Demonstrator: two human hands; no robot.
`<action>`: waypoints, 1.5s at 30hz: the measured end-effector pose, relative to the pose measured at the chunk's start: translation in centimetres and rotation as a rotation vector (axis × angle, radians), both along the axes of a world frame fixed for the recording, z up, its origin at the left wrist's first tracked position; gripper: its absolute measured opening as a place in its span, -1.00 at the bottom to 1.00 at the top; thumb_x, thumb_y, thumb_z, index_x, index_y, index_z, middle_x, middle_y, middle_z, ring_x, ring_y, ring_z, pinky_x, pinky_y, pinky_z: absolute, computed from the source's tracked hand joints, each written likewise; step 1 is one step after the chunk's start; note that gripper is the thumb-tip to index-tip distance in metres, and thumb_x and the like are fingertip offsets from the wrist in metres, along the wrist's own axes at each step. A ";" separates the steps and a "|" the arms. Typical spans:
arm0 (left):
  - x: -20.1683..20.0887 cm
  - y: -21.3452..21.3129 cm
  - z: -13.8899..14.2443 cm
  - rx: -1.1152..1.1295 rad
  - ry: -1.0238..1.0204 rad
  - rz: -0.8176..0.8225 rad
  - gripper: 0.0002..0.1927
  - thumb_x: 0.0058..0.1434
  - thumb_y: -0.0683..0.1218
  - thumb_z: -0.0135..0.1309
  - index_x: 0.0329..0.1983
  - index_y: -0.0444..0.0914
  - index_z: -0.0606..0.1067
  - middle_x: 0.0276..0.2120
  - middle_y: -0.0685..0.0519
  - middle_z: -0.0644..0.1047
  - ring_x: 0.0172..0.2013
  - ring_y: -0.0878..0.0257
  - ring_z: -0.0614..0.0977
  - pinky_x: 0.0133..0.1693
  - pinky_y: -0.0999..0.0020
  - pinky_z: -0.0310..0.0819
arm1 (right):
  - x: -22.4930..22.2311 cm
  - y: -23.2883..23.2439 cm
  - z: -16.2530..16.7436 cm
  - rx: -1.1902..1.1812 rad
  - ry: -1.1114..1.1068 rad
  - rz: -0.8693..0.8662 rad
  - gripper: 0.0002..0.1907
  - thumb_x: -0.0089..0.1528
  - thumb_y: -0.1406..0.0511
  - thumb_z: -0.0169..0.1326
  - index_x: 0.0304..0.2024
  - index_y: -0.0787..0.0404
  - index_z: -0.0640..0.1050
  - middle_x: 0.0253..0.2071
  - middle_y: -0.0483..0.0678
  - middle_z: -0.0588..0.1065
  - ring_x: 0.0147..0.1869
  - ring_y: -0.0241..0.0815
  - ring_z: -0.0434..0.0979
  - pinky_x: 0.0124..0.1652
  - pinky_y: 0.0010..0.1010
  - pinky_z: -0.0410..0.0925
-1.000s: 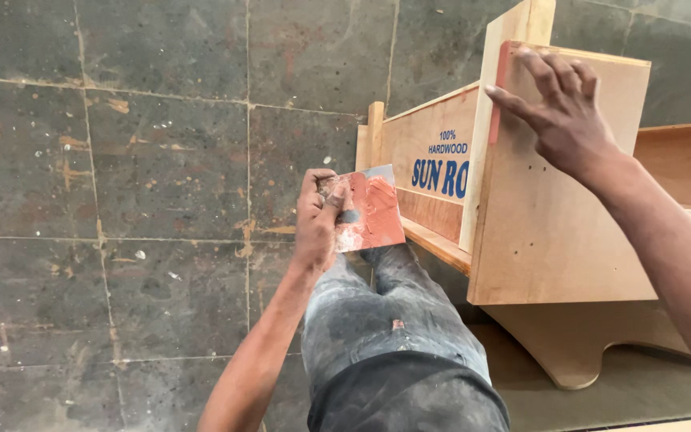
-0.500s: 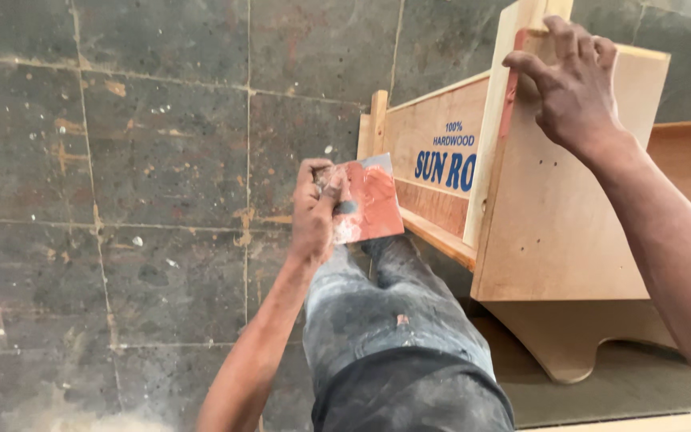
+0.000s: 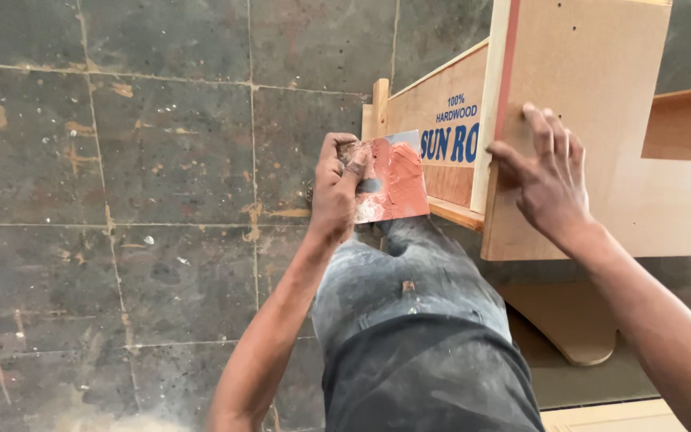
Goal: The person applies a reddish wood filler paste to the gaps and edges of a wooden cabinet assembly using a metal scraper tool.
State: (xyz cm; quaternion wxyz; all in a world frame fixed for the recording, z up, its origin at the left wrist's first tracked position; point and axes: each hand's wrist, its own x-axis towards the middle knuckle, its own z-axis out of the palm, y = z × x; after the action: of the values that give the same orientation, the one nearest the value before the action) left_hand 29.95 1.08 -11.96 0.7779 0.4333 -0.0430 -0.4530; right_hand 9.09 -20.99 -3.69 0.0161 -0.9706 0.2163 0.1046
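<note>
My left hand (image 3: pixel 336 186) grips a flat metal scraper blade (image 3: pixel 393 180) loaded with reddish-brown putty, held over my bent knee. My right hand (image 3: pixel 545 176) rests with spread fingers on the face of an upright plywood panel (image 3: pixel 601 136), fingertips beside its front edge. That edge (image 3: pixel 507 64) carries a strip of the same reddish putty. The panel belongs to a wooden cabinet piece with a printed plywood side (image 3: pixel 441 128).
My leg in dusty grey trousers (image 3: pixel 409 320) runs from the bottom centre up to the cabinet. Dark stone floor tiles (image 3: pixel 145 176) with pale stains fill the left. More wooden parts lie at the lower right (image 3: pixel 577 320) and a shelf at the right (image 3: pixel 689 124).
My right hand has slid down the putty-smeared edge from the panel's top to its middle. The view has drawn closer. The left hand keeps the scraper in place.
</note>
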 end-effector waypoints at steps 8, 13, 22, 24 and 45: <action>-1.5 -0.7 0.3 -0.021 0.014 0.020 -0.82 0.50 -0.14 0.00 0.06 -0.27 0.32 -0.26 0.13 0.43 -0.32 0.47 0.45 -0.31 0.53 0.45 | 3.0 -6.7 0.2 -0.213 0.022 0.199 -0.05 0.19 0.57 0.07 0.58 -0.22 0.34 0.55 0.12 0.07 0.54 0.14 0.17 0.30 -0.05 0.25; -2.7 -1.0 -0.7 -0.032 0.052 -0.015 -0.83 0.45 -0.15 0.01 0.03 -0.26 0.32 -0.25 0.12 0.45 -0.29 0.44 0.48 -0.30 0.52 0.48 | 0.1 -6.6 2.3 -0.279 0.131 0.390 -0.03 0.10 0.58 0.10 0.48 -0.33 0.37 0.50 -0.02 0.21 0.38 -0.09 0.36 0.17 -0.27 0.33; -3.3 -2.5 0.7 -0.075 -0.097 -0.282 -0.87 0.49 -0.18 -0.05 0.05 -0.26 0.33 -0.26 0.15 0.42 -0.29 0.44 0.41 -0.26 0.53 0.39 | 0.6 2.0 2.4 0.715 -0.383 0.133 -0.29 0.14 0.56 0.05 0.33 0.04 0.38 0.31 0.16 0.39 0.20 0.17 0.52 -0.01 -0.21 0.50; -3.4 -2.4 1.2 -0.100 -0.150 -0.330 -0.89 0.51 -0.20 -0.05 0.05 -0.27 0.33 -0.26 0.14 0.42 -0.25 0.44 0.40 -0.18 0.54 0.37 | 0.5 3.4 1.5 0.746 -0.329 0.140 -0.26 0.06 0.56 0.08 0.30 0.04 0.41 0.18 0.15 0.46 0.09 0.14 0.55 -0.07 -0.21 0.48; 4.1 0.8 -1.7 -0.019 0.214 0.289 -0.76 0.42 -0.19 0.06 0.06 -0.23 0.29 -0.23 0.06 0.47 -0.35 0.37 0.53 -0.36 0.46 0.52 | 4.8 -8.3 -2.1 0.270 -0.187 0.240 -0.34 0.01 0.62 -0.10 -0.04 -0.10 0.67 0.49 -0.01 0.32 0.60 0.09 0.15 0.45 -0.08 0.09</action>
State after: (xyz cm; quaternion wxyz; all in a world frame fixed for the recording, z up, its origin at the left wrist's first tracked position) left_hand 34.01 1.86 -13.65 0.8391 0.3769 0.0985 -0.3796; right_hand 13.90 -29.25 -5.79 0.1533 -0.9839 0.0809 0.0434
